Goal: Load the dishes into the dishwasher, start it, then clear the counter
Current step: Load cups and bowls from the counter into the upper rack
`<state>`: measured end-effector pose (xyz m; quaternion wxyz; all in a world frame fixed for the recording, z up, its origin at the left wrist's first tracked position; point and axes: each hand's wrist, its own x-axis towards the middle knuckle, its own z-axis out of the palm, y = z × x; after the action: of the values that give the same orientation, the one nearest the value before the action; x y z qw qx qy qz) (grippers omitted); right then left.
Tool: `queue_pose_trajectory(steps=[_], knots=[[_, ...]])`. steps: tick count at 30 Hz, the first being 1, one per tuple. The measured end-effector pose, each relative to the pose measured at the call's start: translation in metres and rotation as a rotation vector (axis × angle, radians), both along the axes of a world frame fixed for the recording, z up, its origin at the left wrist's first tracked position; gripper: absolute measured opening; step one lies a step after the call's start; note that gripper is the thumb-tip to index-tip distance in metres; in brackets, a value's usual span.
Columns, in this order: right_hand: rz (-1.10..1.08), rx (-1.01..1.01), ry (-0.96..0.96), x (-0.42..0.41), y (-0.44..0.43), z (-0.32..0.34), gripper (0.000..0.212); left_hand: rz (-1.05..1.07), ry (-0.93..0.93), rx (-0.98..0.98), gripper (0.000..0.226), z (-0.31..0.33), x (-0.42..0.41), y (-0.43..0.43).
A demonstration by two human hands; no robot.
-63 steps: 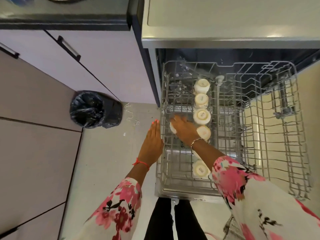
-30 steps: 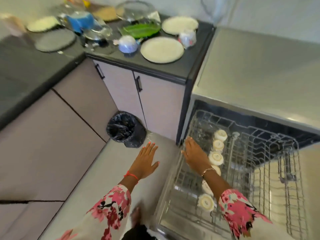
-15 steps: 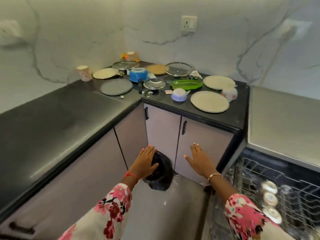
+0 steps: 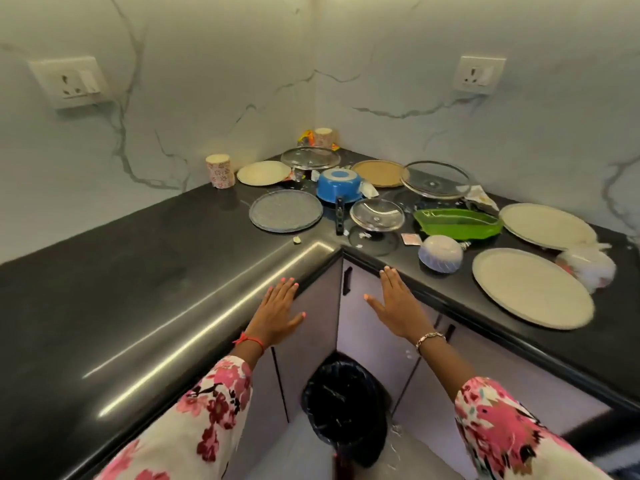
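Dirty dishes crowd the corner of the black counter. There is a grey round plate, an upturned blue pan, a glass lid, a green leaf-shaped tray, an upturned lilac bowl and two large cream plates. My left hand and my right hand are raised flat and empty in front of the counter's edge, fingers apart. The dishwasher is out of view.
More lids, a tan plate, a cream plate and two patterned cups stand further back. A black-lined bin sits on the floor below the cabinet doors. Wall sockets flank the corner.
My right hand left the dishwasher rack and both hands rose towards the counter's edge. My view swung up and left from the open rack to the counter corner.
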<state>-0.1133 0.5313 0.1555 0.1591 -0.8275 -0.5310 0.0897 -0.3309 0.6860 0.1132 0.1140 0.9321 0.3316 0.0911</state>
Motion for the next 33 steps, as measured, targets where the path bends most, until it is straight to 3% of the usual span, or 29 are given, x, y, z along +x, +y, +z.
queue_pose_trajectory(steps=[4,8,13,18,27,33], knots=[[0.081,0.060,-0.024,0.027,0.077,0.015,0.073,0.073,0.008,-0.028,0.100,0.004,0.015,0.067],[0.206,0.078,-0.045,0.056,0.173,0.034,0.073,0.230,-0.026,-0.063,0.078,0.013,0.030,0.140],[0.328,0.022,-0.055,0.060,0.274,0.037,0.071,0.346,-0.036,-0.088,0.092,0.013,0.023,0.213],[0.407,-0.026,-0.065,0.053,0.374,0.037,0.072,0.439,-0.030,-0.102,0.067,0.012,0.012,0.288],[0.543,-0.018,-0.015,0.019,0.526,0.051,0.069,0.538,-0.030,-0.203,0.067,0.005,0.000,0.400],[0.659,-0.046,-0.050,-0.004,0.614,0.065,0.065,0.598,-0.076,-0.043,0.084,-0.010,0.001,0.411]])
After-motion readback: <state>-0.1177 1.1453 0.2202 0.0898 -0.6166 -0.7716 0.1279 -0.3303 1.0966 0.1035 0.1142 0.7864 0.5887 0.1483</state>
